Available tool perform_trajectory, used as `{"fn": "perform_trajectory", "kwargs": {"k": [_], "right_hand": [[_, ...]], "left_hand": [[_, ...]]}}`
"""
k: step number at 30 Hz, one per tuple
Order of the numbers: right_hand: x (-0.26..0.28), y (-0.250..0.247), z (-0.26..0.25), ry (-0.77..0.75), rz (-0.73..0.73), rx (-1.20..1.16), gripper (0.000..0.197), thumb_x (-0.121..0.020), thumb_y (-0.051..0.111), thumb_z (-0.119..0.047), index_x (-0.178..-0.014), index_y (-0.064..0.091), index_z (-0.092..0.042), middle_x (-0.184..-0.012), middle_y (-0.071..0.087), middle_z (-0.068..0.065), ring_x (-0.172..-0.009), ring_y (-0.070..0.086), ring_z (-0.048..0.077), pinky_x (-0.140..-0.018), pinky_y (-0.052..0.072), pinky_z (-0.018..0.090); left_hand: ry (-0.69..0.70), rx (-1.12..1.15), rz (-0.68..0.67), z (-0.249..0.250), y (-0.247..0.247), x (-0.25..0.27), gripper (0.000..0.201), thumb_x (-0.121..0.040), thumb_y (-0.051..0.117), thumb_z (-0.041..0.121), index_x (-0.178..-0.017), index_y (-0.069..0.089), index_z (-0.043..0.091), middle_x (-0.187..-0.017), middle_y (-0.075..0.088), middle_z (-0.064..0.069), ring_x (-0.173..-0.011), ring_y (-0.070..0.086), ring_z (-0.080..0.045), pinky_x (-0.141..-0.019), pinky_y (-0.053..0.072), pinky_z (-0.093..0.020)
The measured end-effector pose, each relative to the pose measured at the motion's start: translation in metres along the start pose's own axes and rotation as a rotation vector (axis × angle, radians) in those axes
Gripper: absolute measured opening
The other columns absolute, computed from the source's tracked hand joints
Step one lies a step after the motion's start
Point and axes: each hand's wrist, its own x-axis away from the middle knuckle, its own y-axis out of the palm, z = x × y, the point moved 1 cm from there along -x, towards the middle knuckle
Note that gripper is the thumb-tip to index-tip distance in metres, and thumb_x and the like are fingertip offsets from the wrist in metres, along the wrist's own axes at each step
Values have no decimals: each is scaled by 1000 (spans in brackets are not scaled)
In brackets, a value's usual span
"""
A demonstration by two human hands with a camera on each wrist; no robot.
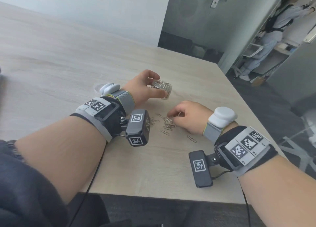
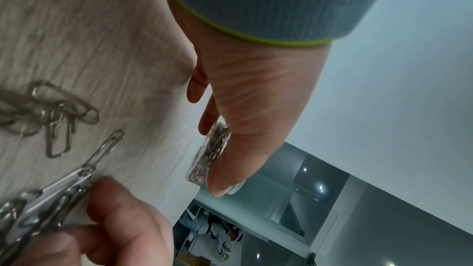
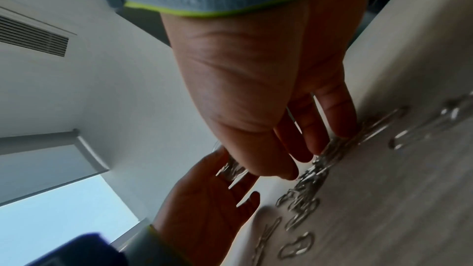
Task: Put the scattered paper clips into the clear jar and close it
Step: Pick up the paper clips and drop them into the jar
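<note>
The head view is bright and evenly lit by soft daylight, with straight edges bending toward the corners. Both wrist views are soft and smeared; in the right wrist view the right hand [image 3: 258,96] is dark against the bright wall [image 3: 102,88].

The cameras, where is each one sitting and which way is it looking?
Head view: sits on the person's head, looks forward and down at the pale wooden table; both forearms show, the left hand gripping the small clear jar of clips.
Left wrist view: looks along the left hand at the jar; the right hand's fingers show too.
Right wrist view: looks along the right hand at the scattered silver paper clips.
Shared: all three see the clips and both hands.
</note>
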Motion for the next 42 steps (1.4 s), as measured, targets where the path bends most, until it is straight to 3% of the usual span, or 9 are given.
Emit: {"fn": "perform_trajectory", "kwargs": {"k": [5,10,13,17,24,28,33,38,42], "right_hand": [[-7,3,-20,-57,27,6,31,-85,65,-42,-114,68,-31,-115,53,-5,-101,60,14,-93,47,31],[-20,13,-40,-118,-19,68,39,-75,66,-59,-108,63,-38,-110,53,-7,-99,56,15,-90,48,34],[-21,17,-50,-187,-26,72,18,-76,70,-49,-83,56,-39,-100,50,-7,-94,54,17,-86,47,33],[-19,17,-45,-229,-39,64,26,-81,67,-29,-65,48,-37,-86,46,-12,-86,56,17,-82,49,35],[-3,-2,0,-139,-72,104,6,-81,69,-27,-78,67,-31,-97,58,-7,-89,59,14,-86,49,34],[-1,-11,20,-48,120,-18,8,-83,67,-26,-87,70,-32,-96,55,-9,-87,59,12,-83,47,30],[2,-4,23,65,-13,130,46,-81,62,-57,-123,59,-38,-125,51,-5,-117,51,17,-103,41,35],[10,3,-2,-68,-62,65,56,-67,70,-68,-116,61,-43,-117,48,-12,-114,47,10,-100,41,32],[8,10,-9,-174,-45,-6,30,-75,75,-46,-101,69,-33,-107,55,-9,-100,56,10,-93,46,32]], "left_hand": [[-4,-7,20,-2,-1,-5,52,-56,83,46,-102,57,41,-104,71,11,-73,61,-9,-72,45,-28],[-2,9,67,-5,-6,-10,50,-77,89,26,-117,58,28,-110,71,5,-78,63,-5,-71,45,-27],[-13,12,96,-4,-7,-10,57,-65,88,38,-114,58,32,-111,73,7,-84,66,-9,-73,47,-29],[-18,11,81,0,-3,-6,61,-60,84,42,-114,58,33,-110,73,8,-80,64,-7,-70,47,-27],[-16,-9,25,1,8,0,60,-53,82,48,-107,56,40,-114,72,9,-85,70,-14,-71,52,-28],[-4,-45,4,1,15,4,62,-55,84,48,-110,57,40,-114,70,12,-95,73,-18,-79,57,-30],[-3,-47,-23,3,19,8,60,-59,84,44,-112,57,36,-114,70,14,-99,73,-19,-81,58,-34],[2,-45,-19,4,19,9,70,-44,80,55,-108,57,39,-111,70,14,-103,73,-24,-90,57,-40],[4,-45,-3,3,18,8,72,-40,77,59,-107,57,40,-108,70,13,-102,73,-24,-92,56,-39]]}}
